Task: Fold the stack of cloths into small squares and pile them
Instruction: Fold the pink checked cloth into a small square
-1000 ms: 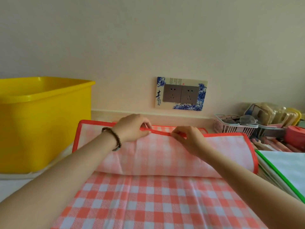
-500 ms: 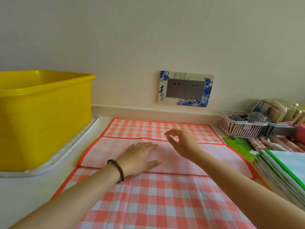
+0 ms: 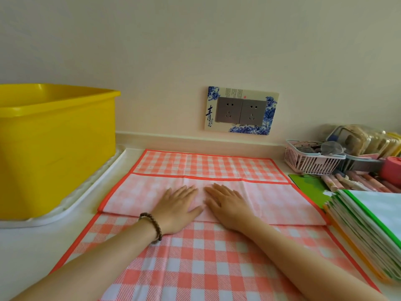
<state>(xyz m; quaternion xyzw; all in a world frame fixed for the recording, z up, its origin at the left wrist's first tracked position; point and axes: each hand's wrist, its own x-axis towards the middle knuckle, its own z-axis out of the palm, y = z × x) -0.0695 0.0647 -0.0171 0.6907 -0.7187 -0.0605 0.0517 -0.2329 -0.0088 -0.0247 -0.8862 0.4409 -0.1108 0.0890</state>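
A pink-and-white checked cloth (image 3: 195,261) with an orange-red border lies spread on the white counter. A band of it is folded over, pale underside up, forming a flap (image 3: 271,196) across the middle. My left hand (image 3: 178,205), with a bead bracelet at the wrist, lies flat on the flap with fingers straight. My right hand (image 3: 227,203) lies flat beside it, also with straight fingers. The two hands nearly touch at the flap's centre. A stack of cloths (image 3: 368,231) with green and orange edges sits at the right.
A big yellow tub (image 3: 54,148) stands on a white tray (image 3: 91,192) at the left. At the back right stand a pink basket (image 3: 312,161) and a clutter of packets and pens (image 3: 358,183). A wall socket plate (image 3: 240,110) is behind the cloth.
Both hands pinched the cloth's border edge and carried it toward the wall, then let go. The flap now lies down and both hands press flat on it.
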